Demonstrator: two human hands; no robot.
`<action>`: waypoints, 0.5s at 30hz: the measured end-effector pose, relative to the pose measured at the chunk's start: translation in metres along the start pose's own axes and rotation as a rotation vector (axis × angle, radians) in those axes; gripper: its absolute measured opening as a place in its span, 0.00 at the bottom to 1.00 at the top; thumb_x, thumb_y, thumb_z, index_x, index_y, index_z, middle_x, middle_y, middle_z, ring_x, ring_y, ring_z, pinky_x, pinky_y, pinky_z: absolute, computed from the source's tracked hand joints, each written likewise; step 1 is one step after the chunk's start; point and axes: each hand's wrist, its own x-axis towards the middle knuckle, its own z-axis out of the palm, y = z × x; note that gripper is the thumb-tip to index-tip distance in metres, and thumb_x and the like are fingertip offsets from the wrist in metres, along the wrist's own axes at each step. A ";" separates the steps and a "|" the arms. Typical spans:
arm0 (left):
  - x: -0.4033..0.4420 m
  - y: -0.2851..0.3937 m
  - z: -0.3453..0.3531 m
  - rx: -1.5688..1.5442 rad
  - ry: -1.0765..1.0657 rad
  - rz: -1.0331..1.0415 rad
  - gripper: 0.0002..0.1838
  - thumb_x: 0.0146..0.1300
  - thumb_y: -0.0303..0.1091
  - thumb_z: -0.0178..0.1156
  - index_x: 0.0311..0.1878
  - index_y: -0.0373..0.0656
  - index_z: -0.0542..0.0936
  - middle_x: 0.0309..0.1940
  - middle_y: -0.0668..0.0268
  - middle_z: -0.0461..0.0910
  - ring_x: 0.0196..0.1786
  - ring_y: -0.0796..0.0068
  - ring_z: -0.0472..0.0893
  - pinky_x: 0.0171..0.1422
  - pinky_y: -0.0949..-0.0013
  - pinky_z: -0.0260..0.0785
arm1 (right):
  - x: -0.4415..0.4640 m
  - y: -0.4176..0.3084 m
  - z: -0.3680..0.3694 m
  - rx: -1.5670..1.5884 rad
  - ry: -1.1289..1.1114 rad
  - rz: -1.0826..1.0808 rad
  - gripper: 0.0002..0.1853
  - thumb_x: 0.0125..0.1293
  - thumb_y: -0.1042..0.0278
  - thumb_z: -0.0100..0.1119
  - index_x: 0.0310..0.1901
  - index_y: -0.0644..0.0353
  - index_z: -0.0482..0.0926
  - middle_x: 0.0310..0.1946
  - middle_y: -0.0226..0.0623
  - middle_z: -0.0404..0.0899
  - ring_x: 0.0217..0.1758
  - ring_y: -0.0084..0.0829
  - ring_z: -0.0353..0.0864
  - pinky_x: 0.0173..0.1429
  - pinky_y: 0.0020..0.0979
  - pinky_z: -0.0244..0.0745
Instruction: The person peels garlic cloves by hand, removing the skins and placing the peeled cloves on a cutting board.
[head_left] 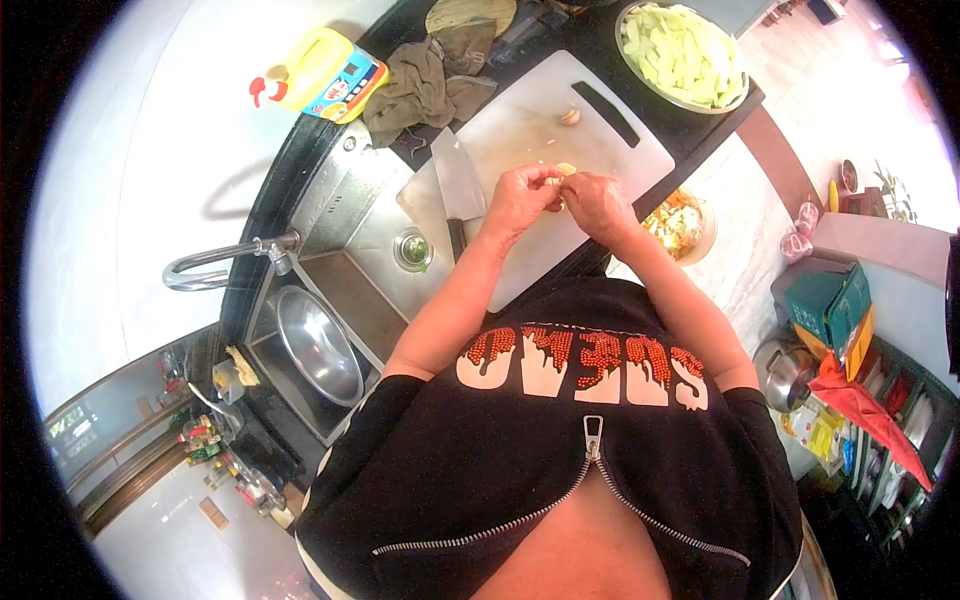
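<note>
Over the white cutting board [520, 130], my left hand [523, 203] and my right hand [598, 205] meet at the fingertips. Both are closed in a pinch on a small pale garlic clove [566, 170], partly covered by the fingers. Another garlic clove [570, 117], with brownish skin, lies on the board near its black handle slot. To the left of my left hand, a cleaver [457, 175] rests flat at the board's left side, its dark handle partly behind my forearm. A few tiny pale bits are scattered on the board.
A bowl of sliced pale-green vegetable [685, 55] stands at the counter's far right. Below the counter edge is a container of food scraps [676, 225]. Left are the sink [375, 235], faucet [225, 265], metal basin [318, 345], yellow detergent jug [330, 75] and brown cloth [420, 85].
</note>
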 end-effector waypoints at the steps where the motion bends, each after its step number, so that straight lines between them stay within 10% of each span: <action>1: 0.000 0.000 -0.001 0.017 -0.024 -0.001 0.13 0.59 0.26 0.57 0.47 0.32 0.77 0.35 0.64 0.80 0.32 0.79 0.78 0.37 0.77 0.74 | 0.000 0.000 -0.001 0.012 -0.030 0.009 0.07 0.60 0.69 0.51 0.32 0.60 0.78 0.30 0.44 0.78 0.35 0.47 0.78 0.39 0.41 0.72; 15: 0.002 -0.006 0.002 0.122 -0.064 0.036 0.13 0.63 0.24 0.52 0.49 0.32 0.77 0.33 0.66 0.79 0.31 0.81 0.78 0.38 0.77 0.73 | -0.003 -0.001 -0.004 0.123 -0.002 0.074 0.08 0.59 0.68 0.50 0.30 0.59 0.78 0.28 0.46 0.78 0.33 0.48 0.78 0.37 0.42 0.72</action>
